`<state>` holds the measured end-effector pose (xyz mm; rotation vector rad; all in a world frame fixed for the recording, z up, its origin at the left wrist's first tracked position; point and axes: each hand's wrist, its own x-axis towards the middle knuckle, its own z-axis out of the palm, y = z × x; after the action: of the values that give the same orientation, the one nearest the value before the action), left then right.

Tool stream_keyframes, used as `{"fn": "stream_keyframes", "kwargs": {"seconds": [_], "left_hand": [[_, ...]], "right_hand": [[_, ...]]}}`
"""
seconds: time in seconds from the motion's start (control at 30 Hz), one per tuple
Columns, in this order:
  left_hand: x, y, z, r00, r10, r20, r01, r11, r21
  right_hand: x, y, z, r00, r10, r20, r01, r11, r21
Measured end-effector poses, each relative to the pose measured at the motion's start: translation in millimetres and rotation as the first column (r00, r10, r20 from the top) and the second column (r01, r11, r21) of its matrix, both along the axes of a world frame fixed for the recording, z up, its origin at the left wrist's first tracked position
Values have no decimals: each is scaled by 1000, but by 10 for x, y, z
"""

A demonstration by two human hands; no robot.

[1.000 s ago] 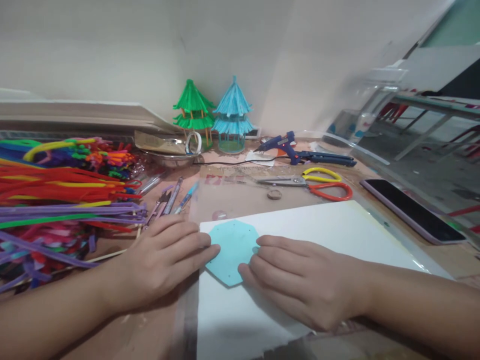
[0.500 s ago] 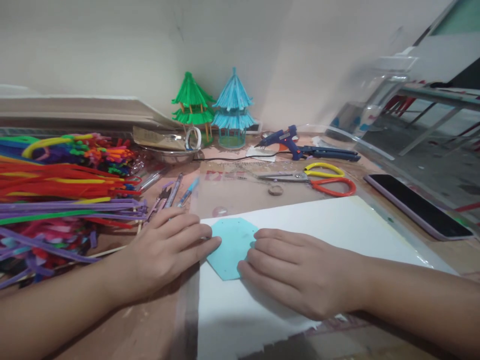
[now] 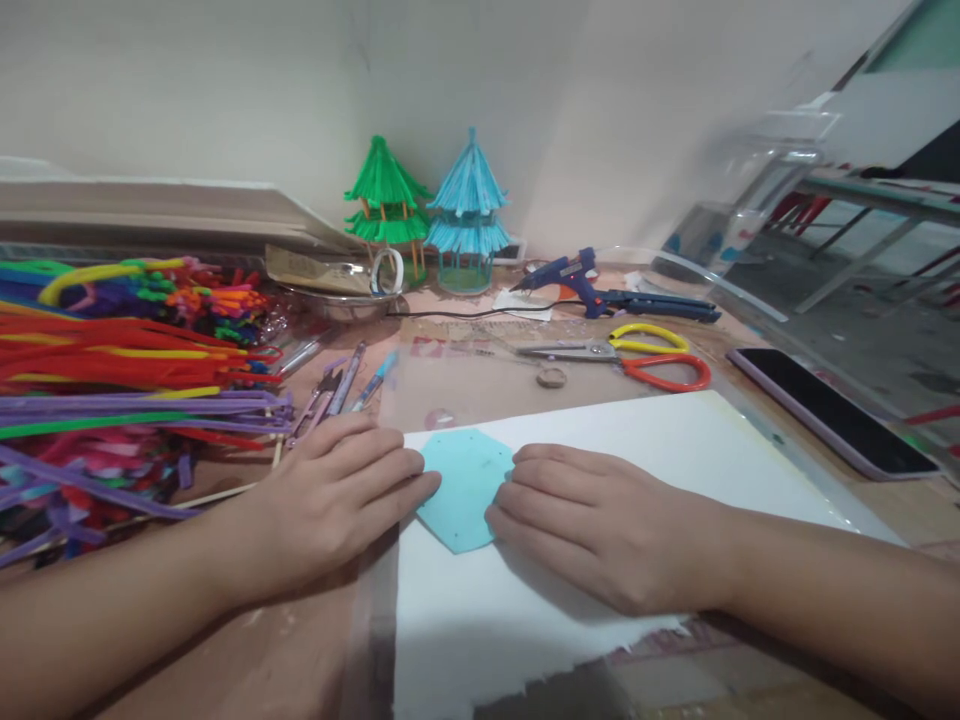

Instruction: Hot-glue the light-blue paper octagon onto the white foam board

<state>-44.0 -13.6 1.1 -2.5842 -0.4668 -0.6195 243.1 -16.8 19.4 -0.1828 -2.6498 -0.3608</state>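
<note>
A light-blue paper polygon (image 3: 466, 495) with small dots near its corners lies over the white sheet (image 3: 637, 470). Its left edge is under the fingers of my left hand (image 3: 349, 495), which pinch or press it. On the other side, the bent fingers of my right hand (image 3: 592, 520) grip the right edge, hiding that part of the outline. Whether the thumbs are under the piece cannot be seen well. Scissors (image 3: 656, 358) with one yellow and one red handle rest beyond the sheet, apart from both hands.
Colourful pipe cleaners (image 3: 112, 365) crowd the left. Small green (image 3: 386, 190) and blue (image 3: 468, 205) tiered-roof models stand by the wall. A glue gun (image 3: 562, 275), a metal bowl (image 3: 341, 302), pens (image 3: 349, 378) and a phone (image 3: 829, 410) lie around the work area.
The blue paper piece has turned slightly counterclockwise between my hands. My right hand has shifted a little up and away from me; the left hand has barely moved.
</note>
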Motion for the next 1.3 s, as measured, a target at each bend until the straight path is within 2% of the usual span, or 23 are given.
{"fn": "stream_keyframes", "kwargs": {"seconds": [0.2,0.5,0.67,1.03,1.13,1.3], "left_hand": [[10,-34,13,1000,30,-2,-30,999,-32],[21,-3,15,1000,-6,3,6,1000,-2],[19,-21,21,1000,16,-11,-16,1000,-15],[87,16,164,995,-42,-96,38,998,-41],[102,23,172,996,-42,-82,36,997,-72],[91,83,168,999,-46,-27,39,977,-209]], "right_hand": [[0,2,10,1000,9,-5,-9,1000,-4],[-4,12,9,1000,2,-7,-2,1000,-16],[-4,15,8,1000,3,-3,-3,1000,-16],[8,14,7,1000,10,26,-9,999,-52],[16,12,6,999,20,30,-18,998,-63],[18,12,3,999,18,47,-15,998,-62]]}}
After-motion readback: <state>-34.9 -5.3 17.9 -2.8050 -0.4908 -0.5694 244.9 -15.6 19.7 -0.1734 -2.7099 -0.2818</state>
